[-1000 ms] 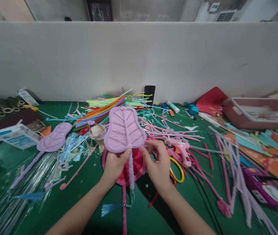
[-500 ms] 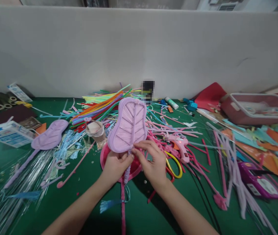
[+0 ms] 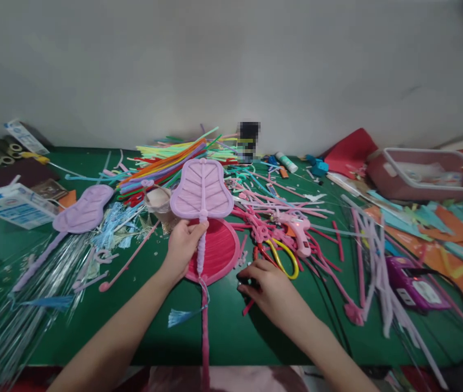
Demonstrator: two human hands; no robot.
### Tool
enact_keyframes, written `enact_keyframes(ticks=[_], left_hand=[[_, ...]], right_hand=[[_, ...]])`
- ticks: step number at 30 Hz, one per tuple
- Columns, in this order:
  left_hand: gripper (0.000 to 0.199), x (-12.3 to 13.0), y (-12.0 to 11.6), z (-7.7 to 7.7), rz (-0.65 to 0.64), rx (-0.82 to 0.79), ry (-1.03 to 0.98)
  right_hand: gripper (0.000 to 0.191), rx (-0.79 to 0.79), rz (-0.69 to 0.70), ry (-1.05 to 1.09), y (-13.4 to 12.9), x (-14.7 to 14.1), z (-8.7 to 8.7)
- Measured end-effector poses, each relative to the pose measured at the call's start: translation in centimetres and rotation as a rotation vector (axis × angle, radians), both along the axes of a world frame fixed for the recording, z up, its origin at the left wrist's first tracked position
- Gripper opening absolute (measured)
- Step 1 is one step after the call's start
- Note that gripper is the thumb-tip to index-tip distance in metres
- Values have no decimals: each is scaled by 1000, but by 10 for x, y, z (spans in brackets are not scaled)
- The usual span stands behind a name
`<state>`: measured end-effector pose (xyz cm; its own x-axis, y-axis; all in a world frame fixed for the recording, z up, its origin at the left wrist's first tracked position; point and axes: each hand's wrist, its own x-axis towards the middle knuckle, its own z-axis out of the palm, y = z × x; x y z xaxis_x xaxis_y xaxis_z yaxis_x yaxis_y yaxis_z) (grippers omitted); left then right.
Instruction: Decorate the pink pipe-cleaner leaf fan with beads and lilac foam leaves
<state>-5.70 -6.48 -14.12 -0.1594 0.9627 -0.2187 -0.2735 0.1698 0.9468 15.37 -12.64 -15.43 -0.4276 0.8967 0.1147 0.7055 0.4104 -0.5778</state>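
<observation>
My left hand is wrapped round the upper handle of a lilac fan, which is upright, its ribbed face towards me. A blue tassel hangs from the handle's lower end. Behind the handle a red fan with a pink rim lies on the green table, its long stem pointing at me. My right hand is low over the table, right of the red fan, fingers bent in a pinch with something tiny at the tips that I cannot make out. Red and yellow scissor handles lie just beyond it.
A pink glue gun lies right of centre, its neighbours pink stems. Colourful stems and a cup stand behind. Another lilac fan lies left. At right are a purple device and a pink bin.
My right hand has let go of the lilac fan and moved down to the table. The fan has turned more upright and shifted left in my left hand. The view has tilted down.
</observation>
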Motion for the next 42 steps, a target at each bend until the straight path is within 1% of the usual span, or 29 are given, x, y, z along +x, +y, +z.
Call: enact_keyframes(ticks=[2, 3, 5, 8, 10, 11, 13, 16, 19, 32, 42], left_hand=[[43, 2, -1, 0, -6, 5, -8], [43, 2, -2, 0, -15, 9, -11], [42, 3, -3, 1, -47, 18, -14], [44, 4, -4, 3, -128, 28, -11], [49, 5, -5, 3, -178, 34, 7], [52, 4, -5, 3, -194, 36, 20], [55, 3, -6, 3, -212, 39, 44], [55, 2, -6, 2, -228, 38, 58], [57, 2, -7, 1, -242, 32, 49], [60, 2, -5, -2, -281, 40, -21], [62, 2, -4, -5, -258, 50, -51]], right_hand=[[11, 7, 15, 17, -3, -1, -2], [11, 17, 27, 39, -2, -2, 2], [9, 69, 35, 120, 7, -8, 17], [10, 210, -12, 301, 32, -25, 43], [10, 296, -36, 382, 52, -41, 53], [9, 314, -39, 400, 60, -48, 55], [7, 312, -53, 417, 73, -59, 51], [8, 309, -82, 432, 80, -66, 42], [8, 316, -88, 443, 79, -65, 37], [8, 367, -108, 519, 77, -65, 29], [9, 371, -94, 537, 75, -65, 28]])
